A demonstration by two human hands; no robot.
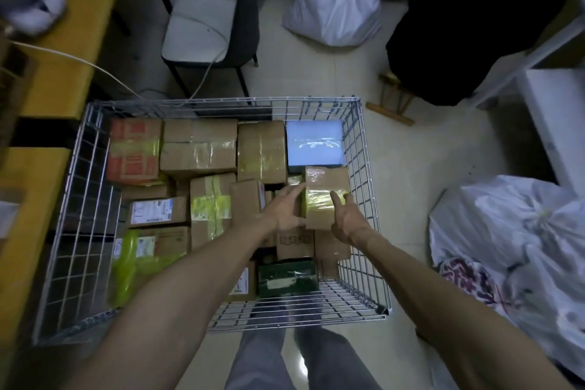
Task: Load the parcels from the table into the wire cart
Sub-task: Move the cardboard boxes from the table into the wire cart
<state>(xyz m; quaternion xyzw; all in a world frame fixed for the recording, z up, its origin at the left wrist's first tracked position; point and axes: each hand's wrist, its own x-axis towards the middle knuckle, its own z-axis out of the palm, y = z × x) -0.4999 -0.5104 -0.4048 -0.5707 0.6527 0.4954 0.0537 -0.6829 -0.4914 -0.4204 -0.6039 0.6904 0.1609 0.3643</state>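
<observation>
A wire cart (368, 199) stands on the floor below me, packed with several taped cardboard parcels. At its right side a small brown parcel with yellow tape (324, 190) sits on top of the others. My left hand (285, 210) lies against that parcel's left face with straight fingers. My right hand (346, 220) is at its right front corner, fingers extended and touching it. A pale blue box (314, 142) lies just behind the parcel. A green parcel (286, 277) lies near the cart's front.
A yellow table (72, 25) runs along the left with a white bagged item (31, 6) on it. A chair (202, 28) stands behind the cart. White sacks lie on the floor at the back (335, 6) and right (512, 237). My legs (285, 358) are at the cart's front.
</observation>
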